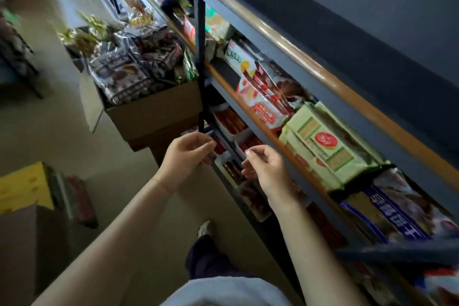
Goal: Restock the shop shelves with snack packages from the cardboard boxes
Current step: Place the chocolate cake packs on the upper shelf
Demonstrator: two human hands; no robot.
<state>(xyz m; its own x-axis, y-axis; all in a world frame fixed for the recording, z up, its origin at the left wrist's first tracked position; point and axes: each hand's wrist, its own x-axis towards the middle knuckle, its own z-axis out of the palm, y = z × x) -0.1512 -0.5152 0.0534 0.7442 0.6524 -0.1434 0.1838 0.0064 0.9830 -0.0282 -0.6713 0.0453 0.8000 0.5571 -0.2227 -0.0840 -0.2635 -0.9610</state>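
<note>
Fingers of the left hand [188, 154] and right hand [265, 169] are loosely curled, nothing gripped, near a low shelf [233, 156] of sausage trays. Snack packages [134, 62] are heaped in a cardboard box [154, 112] far left.

Empty hands [188, 151] beside stocked shelves [293, 136]
</note>
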